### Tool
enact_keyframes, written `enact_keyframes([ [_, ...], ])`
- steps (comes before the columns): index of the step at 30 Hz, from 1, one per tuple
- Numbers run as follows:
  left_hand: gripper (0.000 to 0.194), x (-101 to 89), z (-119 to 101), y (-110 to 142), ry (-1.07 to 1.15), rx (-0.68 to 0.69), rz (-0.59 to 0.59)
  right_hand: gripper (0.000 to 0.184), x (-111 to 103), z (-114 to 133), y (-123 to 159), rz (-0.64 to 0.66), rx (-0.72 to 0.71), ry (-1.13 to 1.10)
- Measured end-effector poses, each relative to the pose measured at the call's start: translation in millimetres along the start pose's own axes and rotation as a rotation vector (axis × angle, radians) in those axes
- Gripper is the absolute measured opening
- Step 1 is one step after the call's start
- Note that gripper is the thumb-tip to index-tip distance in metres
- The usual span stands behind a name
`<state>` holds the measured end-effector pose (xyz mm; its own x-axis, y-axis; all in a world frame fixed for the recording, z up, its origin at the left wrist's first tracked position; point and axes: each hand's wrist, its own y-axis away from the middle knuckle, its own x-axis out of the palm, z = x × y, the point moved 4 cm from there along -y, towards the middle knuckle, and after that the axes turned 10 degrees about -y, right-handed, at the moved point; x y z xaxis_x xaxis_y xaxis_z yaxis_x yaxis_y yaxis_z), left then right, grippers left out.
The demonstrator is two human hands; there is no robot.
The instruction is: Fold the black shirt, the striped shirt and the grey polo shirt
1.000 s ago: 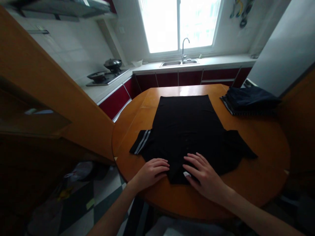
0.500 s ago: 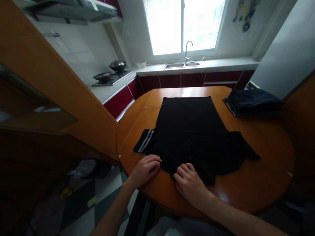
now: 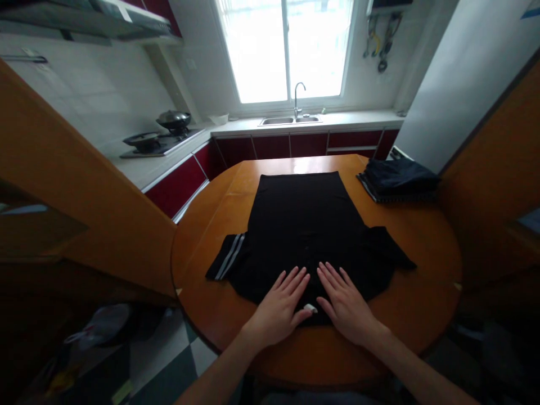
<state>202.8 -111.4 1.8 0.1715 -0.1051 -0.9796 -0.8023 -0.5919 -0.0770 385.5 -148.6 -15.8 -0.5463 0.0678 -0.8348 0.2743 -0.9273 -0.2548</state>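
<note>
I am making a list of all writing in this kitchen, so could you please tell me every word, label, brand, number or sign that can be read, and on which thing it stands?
No text can be read here.
White tag at the neck end of the black shirt, by the left hand: too small and blurred to read.
Blue mark on the fridge, cut by the picture edge: no readable letters.

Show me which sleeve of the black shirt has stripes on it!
The sleeve on the left, nearer the left hand, has two pale stripes across it. The other sleeve, on the right, looks plain black.
</note>
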Motion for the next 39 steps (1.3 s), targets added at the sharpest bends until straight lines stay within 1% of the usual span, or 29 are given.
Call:
enact_keyframes([
  [3,0.075,7.5,4,6,-0.031,0.019,0.029,0.068,6,-4,14,0.008,0.013,0.017],
  [6,0.076,8.5,6,10,-0.042,0.037,0.052,0.070,6,0,22,-0.002,0.040,0.019],
  [9,0.078,1.3,8,3,-0.037,0.058,0.100,0.069,3,3,29,-0.006,0.069,-0.016],
  [11,0.074,-10.0,8,-11,-0.026,0.087,0.104,0.063,0,3,33,-0.028,0.087,-0.075],
  [13,0.069,-23.9,7,-34,-0.007,0.143,0.084,0.053,-8,-5,34,-0.095,0.125,-0.140],
  [14,0.067,-30.0,5,-49,0.007,0.182,0.071,0.050,-14,-12,33,-0.149,0.154,-0.166],
  [16,0.067,-37.4,-1,-85,0.045,0.251,0.044,0.048,-31,-34,27,-0.281,0.224,-0.192],
  [18,0.066,-35.7,-8,-127,0.081,0.275,0.008,0.048,-49,-62,18,-0.414,0.300,-0.178],
  [20,0.059,-24.0,-17,-168,0.098,0.247,-0.015,0.049,-65,-91,10,-0.516,0.382,-0.123],
  [22,0.053,-5.0,-26,-202,0.080,0.210,0.003,0.050,-74,-116,6,-0.567,0.459,-0.044],
  [23,0.053,5.5,-31,-215,0.062,0.201,0.020,0.051,-75,-125,5,-0.567,0.491,-0.003],
  [25,0.056,24.4,-38,-232,0.029,0.205,0.040,0.052,-70,-136,6,-0.520,0.545,0.074],
  [28,0.060,43.2,-42,-237,-0.008,0.248,0.018,0.054,-56,-142,10,-0.405,0.613,0.163],
  [30,0.061,49.7,-40,-235,-0.036,0.281,-0.005,0.056,-50,-143,11,-0.355,0.640,0.188],
  [32,0.061,52.6,-38,-233,-0.056,0.303,-0.022,0.055,-50,-143,11,-0.346,0.645,0.177],
  [34,0.061,53.3,-36,-232,-0.066,0.310,-0.030,0.053,-55,-147,12,-0.394,0.659,0.149],
  [38,0.062,53.7,-35,-234,-0.077,0.314,-0.031,0.049,-80,-164,26,-0.593,0.756,0.158],
  [39,0.061,54.1,-35,-234,-0.078,0.316,-0.029,0.048,-86,-169,30,-0.624,0.784,0.173],
])
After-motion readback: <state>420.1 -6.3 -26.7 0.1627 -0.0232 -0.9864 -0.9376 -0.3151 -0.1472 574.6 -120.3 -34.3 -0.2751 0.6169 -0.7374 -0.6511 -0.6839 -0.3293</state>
